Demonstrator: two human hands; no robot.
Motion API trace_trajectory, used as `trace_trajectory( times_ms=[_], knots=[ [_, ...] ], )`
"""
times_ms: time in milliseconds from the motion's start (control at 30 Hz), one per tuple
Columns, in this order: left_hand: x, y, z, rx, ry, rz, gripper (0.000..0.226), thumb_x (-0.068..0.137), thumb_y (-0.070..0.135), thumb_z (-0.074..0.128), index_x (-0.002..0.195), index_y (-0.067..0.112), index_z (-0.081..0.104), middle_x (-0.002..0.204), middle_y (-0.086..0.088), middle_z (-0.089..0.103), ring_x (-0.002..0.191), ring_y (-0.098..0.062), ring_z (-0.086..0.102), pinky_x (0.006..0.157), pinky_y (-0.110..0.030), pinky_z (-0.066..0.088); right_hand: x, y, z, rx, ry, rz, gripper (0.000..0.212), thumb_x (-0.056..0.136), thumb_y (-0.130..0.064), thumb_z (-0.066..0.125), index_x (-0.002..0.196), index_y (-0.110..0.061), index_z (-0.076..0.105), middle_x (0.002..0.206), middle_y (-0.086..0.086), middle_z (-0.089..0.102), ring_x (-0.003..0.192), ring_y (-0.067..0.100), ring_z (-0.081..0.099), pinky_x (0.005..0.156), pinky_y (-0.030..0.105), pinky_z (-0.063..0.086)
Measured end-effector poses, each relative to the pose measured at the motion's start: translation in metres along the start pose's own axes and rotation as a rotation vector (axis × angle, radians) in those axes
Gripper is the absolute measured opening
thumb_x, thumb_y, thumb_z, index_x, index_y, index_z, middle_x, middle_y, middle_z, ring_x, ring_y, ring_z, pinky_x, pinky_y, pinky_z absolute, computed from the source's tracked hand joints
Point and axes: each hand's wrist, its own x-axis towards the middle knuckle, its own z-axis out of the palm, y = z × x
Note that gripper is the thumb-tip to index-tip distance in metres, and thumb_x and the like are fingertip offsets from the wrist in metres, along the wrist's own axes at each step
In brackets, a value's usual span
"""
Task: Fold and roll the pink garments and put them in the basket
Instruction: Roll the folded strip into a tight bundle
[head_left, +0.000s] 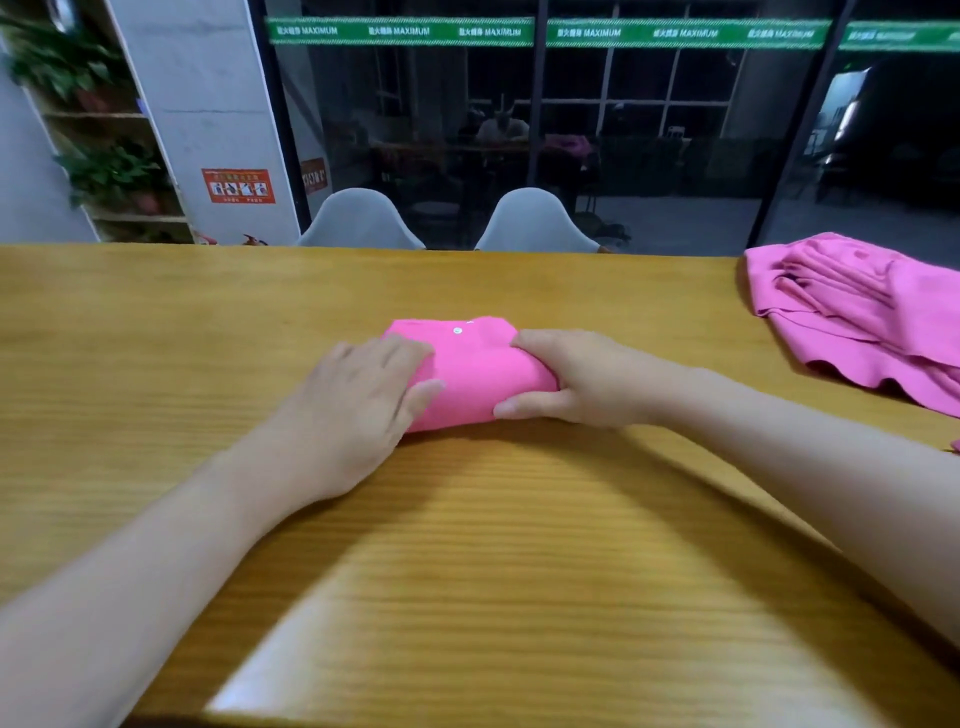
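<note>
A bright pink garment (475, 366), rolled into a short thick bundle with small white buttons on its far flap, lies on the wooden table (467, 545) at the middle. My left hand (358, 387) grips the roll's left end, fingers over the top and thumb at the front. My right hand (576, 379) grips the right end, fingers curled over the top and thumb underneath at the front. A second pink garment (862, 317) lies loosely piled at the table's right edge, apart from both hands. No basket is in view.
Two grey chairs (535, 223) stand behind the table's far edge, in front of a dark glass wall. Shelves with potted plants (109, 171) stand at the back left.
</note>
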Motion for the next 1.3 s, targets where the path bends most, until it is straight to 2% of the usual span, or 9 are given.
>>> trace_trajectory(
  times_ms=[200,300,433,600,733,867,1033,1167,1300],
  knots=[
    [0.025,-0.007,-0.004,0.06,-0.2,-0.173,0.086,0.083,0.085,0.045,0.139,0.02,0.047,0.138,0.002,0.056,0.121,-0.023,0.052,0.097,-0.032,0.036,0.029,0.012,0.001,0.292,-0.02,0.077,0.062,0.086,-0.077,0.055,0.091,-0.016,0.065,0.083,0.007,0.067,0.071,0.018,0.06,0.068,0.037,0.048],
    [0.041,-0.016,-0.004,-0.1,-0.271,-0.247,0.081,0.076,0.082,0.056,0.134,0.026,0.049,0.129,0.001,0.061,0.114,-0.026,0.056,0.097,-0.041,0.046,0.03,0.015,0.012,0.271,0.054,0.128,0.052,0.087,-0.077,0.051,0.117,-0.034,0.06,0.101,-0.014,0.066,0.091,0.009,0.061,0.084,0.035,0.051],
    [0.05,-0.017,-0.011,-0.216,-0.382,-0.302,0.072,0.075,0.083,0.062,0.123,0.029,0.051,0.111,0.005,0.064,0.099,-0.02,0.06,0.091,-0.043,0.051,0.014,0.011,0.024,-0.025,0.216,0.129,0.077,0.084,-0.08,0.054,0.138,-0.025,0.049,0.116,-0.007,0.053,0.101,0.017,0.055,0.089,0.036,0.046],
    [0.024,0.009,-0.033,-0.335,-0.498,-0.307,0.08,0.07,0.087,0.058,0.119,0.025,0.049,0.108,0.003,0.062,0.096,-0.019,0.059,0.09,-0.038,0.05,-0.033,-0.022,0.008,-0.062,0.232,0.08,0.074,0.075,-0.082,0.064,0.114,-0.02,0.058,0.098,-0.01,0.058,0.088,0.015,0.053,0.076,0.031,0.039],
    [-0.032,0.053,-0.073,-0.464,-0.575,-0.253,0.085,0.064,0.089,0.06,0.124,0.03,0.047,0.111,0.009,0.06,0.098,-0.013,0.059,0.089,-0.034,0.05,-0.104,-0.068,0.001,-0.139,0.206,0.039,0.075,0.076,-0.091,0.047,0.104,-0.022,0.059,0.087,-0.007,0.061,0.077,0.019,0.058,0.069,0.037,0.046],
    [-0.082,0.1,-0.102,-0.168,-0.583,-0.144,0.083,0.066,0.085,0.066,0.125,0.03,0.045,0.111,0.015,0.056,0.098,-0.011,0.056,0.086,-0.035,0.049,-0.158,-0.102,-0.005,-0.118,0.144,0.018,0.076,0.075,-0.095,0.043,0.088,-0.022,0.06,0.071,-0.005,0.059,0.062,0.017,0.054,0.058,0.039,0.045],
    [-0.079,0.12,-0.111,0.282,-0.49,0.001,0.092,0.056,0.096,0.058,0.11,0.022,0.053,0.105,0.006,0.059,0.1,-0.019,0.059,0.084,-0.037,0.051,-0.149,-0.108,-0.028,0.31,-0.113,0.136,0.058,0.078,-0.074,0.067,0.082,-0.016,0.067,0.062,-0.004,0.063,0.054,0.015,0.058,0.052,0.033,0.043],
    [-0.052,0.104,-0.111,-0.103,-0.759,-0.206,0.08,0.056,0.083,0.078,0.104,0.023,0.059,0.093,0.007,0.066,0.089,-0.018,0.064,0.085,-0.037,0.056,-0.149,-0.114,-0.032,-0.241,-0.028,0.099,0.093,0.067,-0.1,0.042,0.12,-0.026,0.059,0.102,-0.011,0.065,0.091,0.013,0.061,0.083,0.037,0.051],
    [-0.038,0.095,-0.104,-0.214,-0.853,-0.238,0.082,0.052,0.081,0.081,0.114,0.031,0.064,0.107,0.009,0.068,0.098,-0.015,0.064,0.097,-0.038,0.053,-0.144,-0.118,-0.013,-0.419,0.102,0.048,0.094,0.063,-0.102,0.042,0.11,-0.021,0.055,0.099,-0.007,0.062,0.09,0.016,0.058,0.086,0.034,0.046]
  ],
)
